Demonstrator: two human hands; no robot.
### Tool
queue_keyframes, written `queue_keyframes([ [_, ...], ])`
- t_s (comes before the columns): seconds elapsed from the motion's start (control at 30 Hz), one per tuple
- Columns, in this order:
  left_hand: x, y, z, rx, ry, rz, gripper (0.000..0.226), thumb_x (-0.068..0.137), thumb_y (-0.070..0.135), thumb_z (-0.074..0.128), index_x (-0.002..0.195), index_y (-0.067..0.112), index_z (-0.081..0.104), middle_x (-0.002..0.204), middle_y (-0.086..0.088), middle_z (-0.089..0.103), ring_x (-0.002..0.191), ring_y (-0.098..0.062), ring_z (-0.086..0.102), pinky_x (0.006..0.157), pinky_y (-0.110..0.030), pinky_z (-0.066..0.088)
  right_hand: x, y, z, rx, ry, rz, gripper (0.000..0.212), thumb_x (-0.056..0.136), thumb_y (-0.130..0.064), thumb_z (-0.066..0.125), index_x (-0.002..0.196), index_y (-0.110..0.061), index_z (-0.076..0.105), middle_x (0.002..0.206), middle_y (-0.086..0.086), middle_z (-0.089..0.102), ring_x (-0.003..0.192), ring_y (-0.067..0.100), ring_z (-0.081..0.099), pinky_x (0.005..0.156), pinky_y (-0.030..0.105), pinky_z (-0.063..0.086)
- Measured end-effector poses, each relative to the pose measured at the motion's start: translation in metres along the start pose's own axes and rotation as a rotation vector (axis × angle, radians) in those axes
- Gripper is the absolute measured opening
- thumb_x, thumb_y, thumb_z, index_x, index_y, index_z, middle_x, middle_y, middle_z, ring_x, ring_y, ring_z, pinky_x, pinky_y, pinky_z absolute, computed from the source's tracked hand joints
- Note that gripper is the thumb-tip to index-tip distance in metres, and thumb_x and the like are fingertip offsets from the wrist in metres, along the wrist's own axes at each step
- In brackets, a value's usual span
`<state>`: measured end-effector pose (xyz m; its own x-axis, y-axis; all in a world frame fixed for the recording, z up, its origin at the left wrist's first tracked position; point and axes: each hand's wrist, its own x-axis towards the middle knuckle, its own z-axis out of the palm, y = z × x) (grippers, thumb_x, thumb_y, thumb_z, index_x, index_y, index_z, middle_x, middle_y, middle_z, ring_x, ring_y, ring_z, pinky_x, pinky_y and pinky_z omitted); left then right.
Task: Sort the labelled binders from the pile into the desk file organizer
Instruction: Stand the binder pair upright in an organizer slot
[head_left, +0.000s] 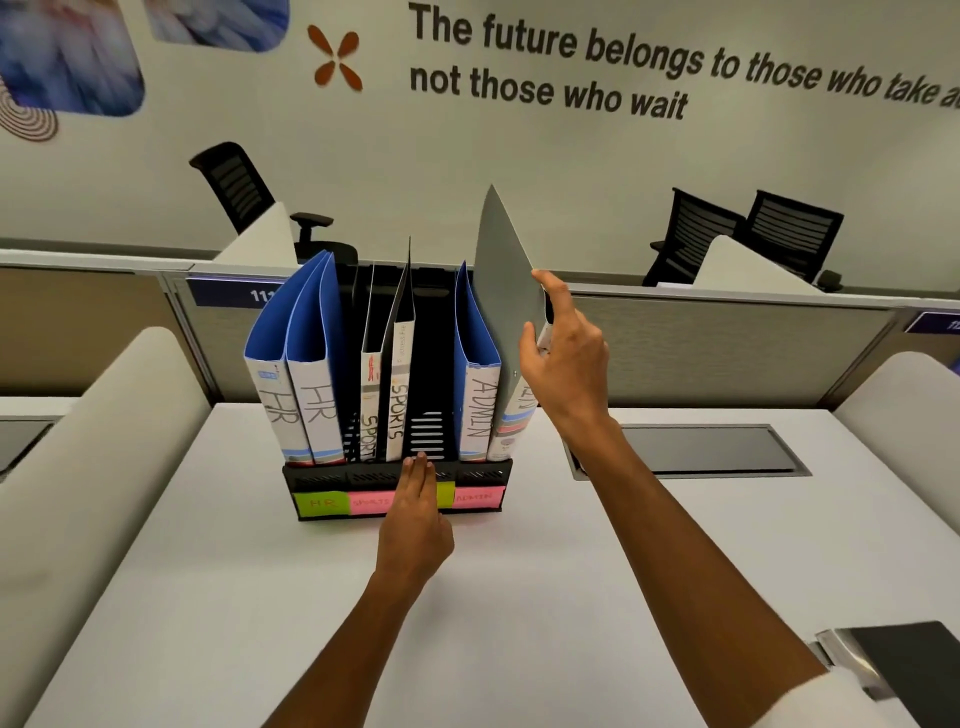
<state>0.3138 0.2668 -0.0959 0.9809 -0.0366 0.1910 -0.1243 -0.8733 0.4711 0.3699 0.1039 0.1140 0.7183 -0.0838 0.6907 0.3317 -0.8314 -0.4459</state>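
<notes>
A black desk file organizer (322, 475) stands on the white desk, with front tags reading HR, SPORTS and ADMIN. Two blue HR binders (306, 332) fill its left slot. Two SPORTS binders (397, 395) stand in the middle. A blue ADMIN binder (475, 358) stands on the right. My right hand (563, 358) grips a grey binder (501, 291), tilted right, in the rightmost slot beside that ADMIN binder. My left hand (415, 514) lies flat against the organizer's front, fingers together, covering part of the tags.
The white desk (208, 597) has a grey cable hatch (696, 449) at the right. A dark object (893, 660) lies at the lower right corner. Curved white dividers flank the desk; a partition and black office chairs (748, 234) stand behind.
</notes>
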Motion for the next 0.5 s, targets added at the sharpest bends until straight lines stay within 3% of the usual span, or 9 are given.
queue_keyframes([
  [0.07,0.0,0.0,-0.001,-0.011,-0.005,-0.001,0.071,0.092,0.011,0.048,0.154,0.006,0.013,0.164,-0.005,0.005,0.151,-0.018,-0.003,0.122,-0.029,0.019,0.002,-0.005,0.002,-0.033,-0.001,-0.014,0.054,0.089,-0.012,0.062,0.14,-0.022,0.047,0.077,0.003,0.063,0.065,0.013,0.055,0.068,0.023,0.049],
  [0.17,0.0,0.0,-0.002,-0.022,-0.006,-0.009,0.072,0.091,0.01,0.048,0.154,0.006,0.012,0.164,-0.004,0.005,0.151,-0.018,-0.004,0.121,-0.029,0.023,0.011,-0.009,0.004,-0.051,-0.014,-0.002,0.052,0.089,-0.012,0.06,0.139,-0.022,0.05,0.093,0.007,0.071,0.081,0.022,0.066,0.077,0.033,0.055],
  [0.37,0.0,0.0,0.002,-0.017,0.002,-0.018,0.073,0.091,0.01,0.049,0.154,0.005,0.013,0.164,-0.004,0.005,0.151,-0.017,-0.004,0.121,-0.027,0.02,0.039,-0.011,0.011,-0.139,-0.143,0.062,0.061,0.09,-0.014,0.057,0.148,-0.023,0.036,0.091,0.012,0.069,0.087,0.029,0.064,0.079,0.039,0.054],
  [0.5,0.001,0.0,0.003,-0.021,0.012,-0.019,0.073,0.091,0.01,0.05,0.154,0.005,0.013,0.164,-0.004,0.005,0.151,-0.017,-0.004,0.12,-0.024,0.018,0.046,-0.01,0.017,-0.116,-0.168,0.071,0.061,0.09,-0.016,0.059,0.147,-0.024,0.038,0.107,0.012,0.069,0.097,0.032,0.064,0.085,0.04,0.053],
])
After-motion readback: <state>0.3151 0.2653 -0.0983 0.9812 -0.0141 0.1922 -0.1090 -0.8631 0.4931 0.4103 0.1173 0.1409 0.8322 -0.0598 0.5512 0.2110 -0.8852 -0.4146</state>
